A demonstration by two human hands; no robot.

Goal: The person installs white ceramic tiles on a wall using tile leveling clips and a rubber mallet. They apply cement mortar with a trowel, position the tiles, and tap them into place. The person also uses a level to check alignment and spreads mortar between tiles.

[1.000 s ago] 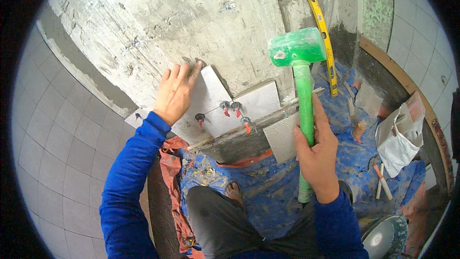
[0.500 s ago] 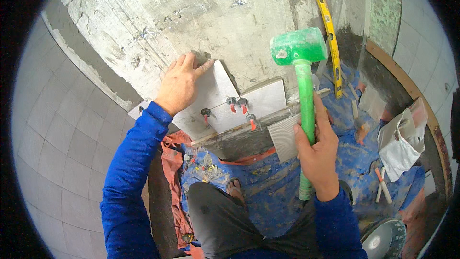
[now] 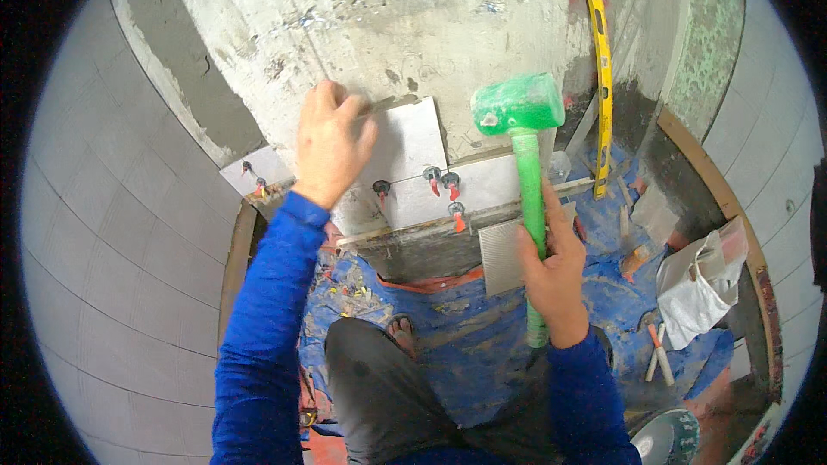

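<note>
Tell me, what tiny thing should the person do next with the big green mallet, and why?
Maybe gently tap the upper white flat tile to seat it, though that's a guess. The right hand grips the green long-handled mallet, black-and-red plastic clips sit along the tile's lower edge, and the left hand, seemingly empty, is by the tile's left side.

Bright bare wall above, dimmer blue sheet below.
Light is strongest on the wall facing us. The left hand is motion-blurred; a soft grey shadow lies on the tile beside it. Grey tiling at far left bows outward; the corners drop to black.
</note>
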